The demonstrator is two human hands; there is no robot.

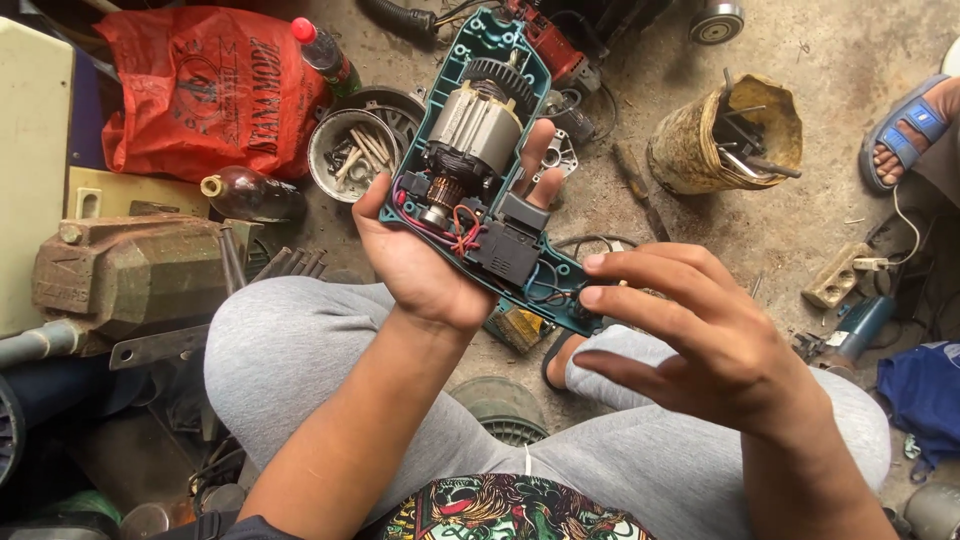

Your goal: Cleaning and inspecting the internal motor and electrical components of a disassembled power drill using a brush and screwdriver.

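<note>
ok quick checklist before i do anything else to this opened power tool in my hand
1. Support: left hand cups the open teal tool housing from below, thumb on one edge, fingers on the other. Ok.
2. Right hand free: fingertips touch the handle end, nothing held. Ok.
3. Motor seated in the shell: looks seated. Ok.
4. Red wires by the black switch block: loose loops, connections too small to judge. Cannot tell.
5. Unplugged: cord end not traceable. Cannot tell.
6. Screws to hand: metal bowl of screws lies on the floor beside the tool. Ok.
</note>
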